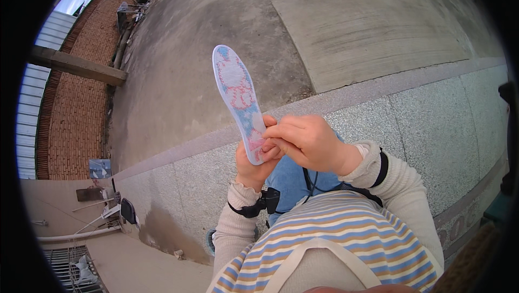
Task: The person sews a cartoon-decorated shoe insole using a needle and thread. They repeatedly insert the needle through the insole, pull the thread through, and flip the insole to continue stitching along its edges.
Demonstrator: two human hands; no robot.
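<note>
A white shoe insole [237, 90] with a light blue and pink-red stitched pattern stands out from my hands, its wide toe end pointing away from me. My left hand [253, 165] holds it from beneath near the heel, fingers curled behind the right edge. Over the heel's right edge, my right hand [310, 141] has thumb and forefinger pinched together close to the pink stitching. Whatever lies between those fingertips is too small to make out; a needle or thread cannot be told for certain.
Beneath me runs a speckled terrazzo ledge [365, 120], bordering a grey concrete yard [182, 70]. At left are a brick wall [81, 110], a concrete beam [81, 65] and a dark-seated chair or stool [128, 211]. A black cable [312, 183] lies across my lap.
</note>
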